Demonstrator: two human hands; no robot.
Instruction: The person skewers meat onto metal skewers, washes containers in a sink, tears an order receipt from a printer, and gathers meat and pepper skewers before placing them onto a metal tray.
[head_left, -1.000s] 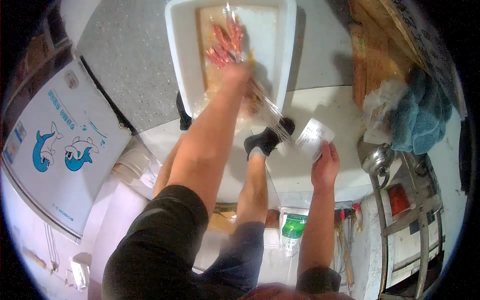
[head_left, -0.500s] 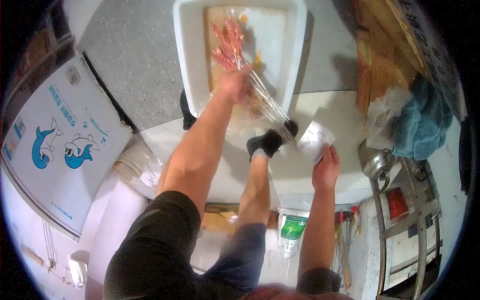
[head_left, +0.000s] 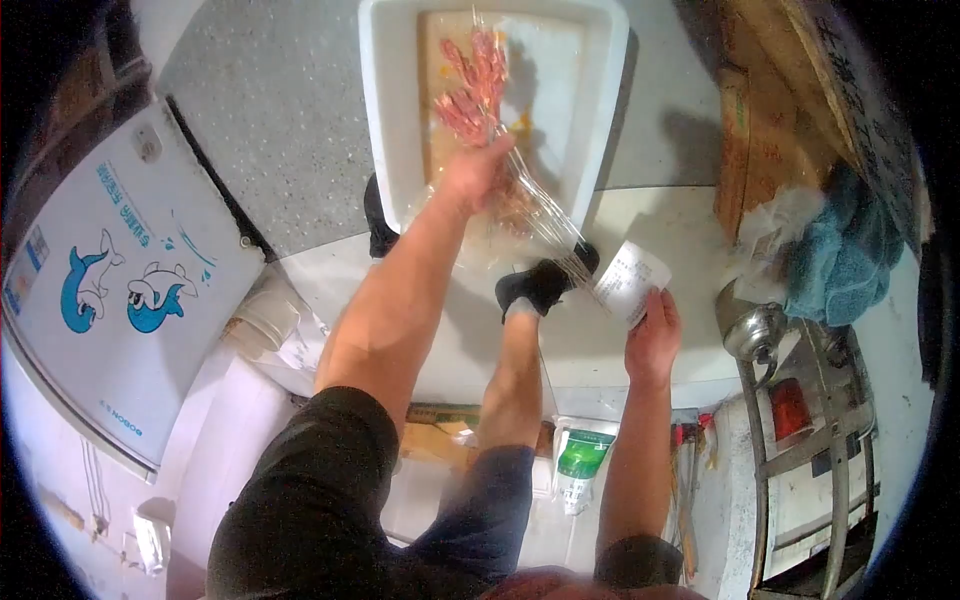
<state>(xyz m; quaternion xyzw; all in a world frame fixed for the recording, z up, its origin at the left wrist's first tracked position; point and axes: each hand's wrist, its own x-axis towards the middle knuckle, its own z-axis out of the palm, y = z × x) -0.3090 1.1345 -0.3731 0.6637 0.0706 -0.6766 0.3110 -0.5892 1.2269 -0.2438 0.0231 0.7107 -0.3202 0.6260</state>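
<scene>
My left hand [head_left: 478, 175] is closed around a bunch of meat skewers [head_left: 474, 88], just below the red meat. Their thin sticks fan out toward the lower right, ending near my black sock. The meat hangs over a white plastic tub [head_left: 372, 120], whose bottom is stained yellowish. A clear plastic bag [head_left: 480, 235] lies under my left hand, across the tub's near side. On the right, my right hand [head_left: 653, 335] pinches a white printed paper slip [head_left: 632, 283] by its lower edge, close to the stick ends. The print is too small to read.
A white freezer [head_left: 130, 270] with dolphin pictures stands at the left. To the right are cardboard boxes [head_left: 755, 150], a blue towel [head_left: 835, 260], a metal kettle [head_left: 750, 325] and a metal rack [head_left: 835, 460]. A green-and-white packet [head_left: 583, 460] lies below.
The tub appears slightly further right and higher in the view. The skewers' meat end has shifted a little right, still in my left hand. My right hand and the paper slip stay nearly unmoved.
</scene>
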